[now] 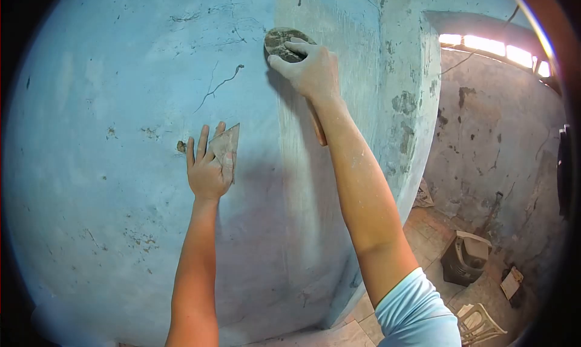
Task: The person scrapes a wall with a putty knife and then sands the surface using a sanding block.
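Observation:
My right hand [305,68], dusted with pale powder, grips a dark, mottled oval pad [282,44] and presses it to the wall high up, where blue paint meets a paler scraped strip. A reddish-brown strip [318,128] shows behind my right wrist. Lower and to the left, my left hand [209,171] lies against the blue wall [133,183] with fingers pointing up. Between its thumb and forefinger is a thin, greyish triangular plate [226,142], dusty on its face. A small brown hole [181,146] in the wall sits beside the left fingers.
Cracks and chipped spots mark the blue wall. To the right, a wall edge [417,105] with peeling paint opens to another room. On its tiled floor [423,232] stand an old boxy television [466,259] and a pale plastic chair [481,323]. Bright openings [484,45] run along the top.

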Demonstrator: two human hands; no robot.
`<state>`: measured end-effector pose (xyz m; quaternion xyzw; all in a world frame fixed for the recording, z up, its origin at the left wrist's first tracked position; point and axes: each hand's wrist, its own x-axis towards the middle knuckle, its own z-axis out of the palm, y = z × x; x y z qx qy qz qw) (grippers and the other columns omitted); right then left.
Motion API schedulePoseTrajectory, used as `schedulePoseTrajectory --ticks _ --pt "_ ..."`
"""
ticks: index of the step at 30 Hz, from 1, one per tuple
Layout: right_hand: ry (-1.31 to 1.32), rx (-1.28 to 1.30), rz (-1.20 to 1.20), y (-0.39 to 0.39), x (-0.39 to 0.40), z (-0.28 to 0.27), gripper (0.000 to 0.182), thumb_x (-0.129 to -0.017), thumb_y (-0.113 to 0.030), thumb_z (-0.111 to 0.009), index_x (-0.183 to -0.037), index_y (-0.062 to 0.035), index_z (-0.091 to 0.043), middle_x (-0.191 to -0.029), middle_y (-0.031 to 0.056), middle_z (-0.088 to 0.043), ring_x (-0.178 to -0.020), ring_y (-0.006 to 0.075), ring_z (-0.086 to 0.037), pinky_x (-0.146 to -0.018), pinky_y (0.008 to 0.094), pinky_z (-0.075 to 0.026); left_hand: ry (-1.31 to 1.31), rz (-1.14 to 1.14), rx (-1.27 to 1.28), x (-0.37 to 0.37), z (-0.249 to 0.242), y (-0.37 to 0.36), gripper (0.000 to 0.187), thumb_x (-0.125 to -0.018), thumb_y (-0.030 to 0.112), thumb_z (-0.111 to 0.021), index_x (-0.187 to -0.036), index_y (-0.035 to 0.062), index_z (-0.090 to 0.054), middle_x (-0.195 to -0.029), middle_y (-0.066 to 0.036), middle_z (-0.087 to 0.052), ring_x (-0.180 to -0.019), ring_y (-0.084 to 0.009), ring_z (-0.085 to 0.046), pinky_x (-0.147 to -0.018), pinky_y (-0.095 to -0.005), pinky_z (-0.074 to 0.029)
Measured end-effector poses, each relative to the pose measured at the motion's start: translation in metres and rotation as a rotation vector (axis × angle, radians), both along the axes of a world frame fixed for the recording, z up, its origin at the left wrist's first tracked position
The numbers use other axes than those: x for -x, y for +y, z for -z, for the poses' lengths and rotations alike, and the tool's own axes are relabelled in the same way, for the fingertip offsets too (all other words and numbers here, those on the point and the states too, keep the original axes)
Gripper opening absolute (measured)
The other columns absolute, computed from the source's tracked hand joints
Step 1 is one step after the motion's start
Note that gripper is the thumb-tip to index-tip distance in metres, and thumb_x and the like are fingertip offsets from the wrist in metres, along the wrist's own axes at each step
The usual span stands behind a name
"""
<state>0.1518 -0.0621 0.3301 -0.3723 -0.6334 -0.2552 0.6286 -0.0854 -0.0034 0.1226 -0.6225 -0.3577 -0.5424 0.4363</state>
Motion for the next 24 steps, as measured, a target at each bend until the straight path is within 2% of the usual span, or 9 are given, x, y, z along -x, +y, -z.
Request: schedulePoseTrajectory --ticks 2,6,9,12,13,16,18,21,24 --pt "0.014 0.084 -0.038 -0.008 0.003 -0.008 0.062 -0.074 -0.053 -0.083 -0.119 -0.0107 -0.082 -0.117 0.0193 -0.079 -0.112 0.0341 -0.076 -0.102 0.0415 -0.057 0.001 -0.024 0.003 0.000 0.000 0.000 0.046 -0.110 0.033 -0.041 -0.137 0.0156 -0.073 -0.156 0.004 -0.061 -0.152 -0.0272 -0.048 -0.128 -0.0519 -0.027" --pt "0.017 0.020 0.024 0.006 0.006 -0.074 0.052 -0.074 -0.050 -0.080 -0.116 -0.0196 -0.084 -0.113 0.0144 -0.081 -0.104 0.0352 -0.077 -0.098 0.0428 -0.059 0.004 0.019 -0.002 0.000 -0.001 0.000 0.046 -0.110 0.033 -0.041 -0.138 0.0157 -0.073 -0.155 0.003 -0.061 -0.152 -0.0274 -0.047 -0.128 -0.0523 -0.028" --pt "0.039 0.008 -0.060 0.004 0.009 -0.120 0.057 -0.074 -0.052 -0.086 -0.115 -0.0125 -0.084 -0.107 0.0164 -0.082 -0.093 0.0267 -0.080 -0.080 0.0371 -0.065 0.005 0.009 -0.004 0.002 0.000 0.000 0.045 -0.110 0.034 -0.041 -0.138 0.0162 -0.073 -0.155 0.004 -0.062 -0.152 -0.0277 -0.048 -0.127 -0.0529 -0.028" --pt "-0.005 0.084 0.030 0.002 0.008 -0.141 0.057 -0.075 -0.051 -0.087 -0.115 -0.0102 -0.084 -0.106 0.0156 -0.081 -0.089 0.0228 -0.080 -0.071 0.0337 -0.065 -0.006 0.012 0.017 0.002 0.000 0.000 0.045 -0.110 0.034 -0.042 -0.137 0.0163 -0.073 -0.154 0.004 -0.062 -0.152 -0.0279 -0.048 -0.128 -0.0530 -0.028" --pt "-0.038 0.081 -0.026 0.002 0.006 -0.132 0.060 -0.075 -0.051 -0.086 -0.117 -0.0076 -0.083 -0.111 0.0192 -0.080 -0.097 0.0270 -0.080 -0.081 0.0370 -0.065 -0.002 0.003 0.023 0.002 0.000 0.001 0.045 -0.110 0.035 -0.041 -0.136 0.0163 -0.073 -0.155 0.005 -0.062 -0.152 -0.0277 -0.048 -0.128 -0.0528 -0.028" --pt "-0.056 -0.021 0.052 0.007 0.000 -0.069 0.047 -0.076 -0.046 -0.081 -0.115 -0.0206 -0.085 -0.115 0.0132 -0.080 -0.106 0.0342 -0.076 -0.098 0.0410 -0.059 -0.009 0.020 0.012 0.002 0.001 0.002 0.046 -0.111 0.036 -0.041 -0.136 0.0160 -0.073 -0.155 0.005 -0.062 -0.151 -0.0276 -0.048 -0.128 -0.0525 -0.028" --pt "-0.022 0.038 -0.041 -0.003 -0.003 -0.002 0.045 -0.078 -0.042 -0.082 -0.114 -0.0155 -0.084 -0.114 0.0137 -0.080 -0.106 0.0340 -0.077 -0.098 0.0411 -0.059 -0.005 0.009 0.013 0.001 0.000 0.000 0.047 -0.111 0.035 -0.040 -0.137 0.0155 -0.073 -0.155 0.005 -0.061 -0.152 -0.0280 -0.048 -0.127 -0.0526 -0.028" --pt "-0.025 0.132 -0.203 -0.002 -0.015 0.133 0.054 -0.080 -0.030 -0.088 -0.127 -0.0053 -0.076 -0.144 0.0152 -0.068 -0.134 0.0317 -0.064 -0.113 0.0402 -0.051 0.003 -0.012 0.017 0.002 0.000 -0.001 0.047 -0.110 0.034 -0.040 -0.139 0.0150 -0.072 -0.156 0.004 -0.061 -0.152 -0.0288 -0.048 -0.127 -0.0531 -0.029" --pt "-0.063 0.159 -0.110 -0.028 -0.021 0.296 0.054 -0.078 -0.028 -0.092 -0.125 -0.0047 -0.077 -0.143 0.0175 -0.067 -0.130 0.0305 -0.067 -0.105 0.0402 -0.057 -0.001 -0.026 -0.012 -0.002 -0.001 -0.004 0.044 -0.109 0.032 -0.043 -0.139 0.0163 -0.072 -0.155 0.006 -0.062 -0.150 -0.0264 -0.050 -0.126 -0.0515 -0.031"
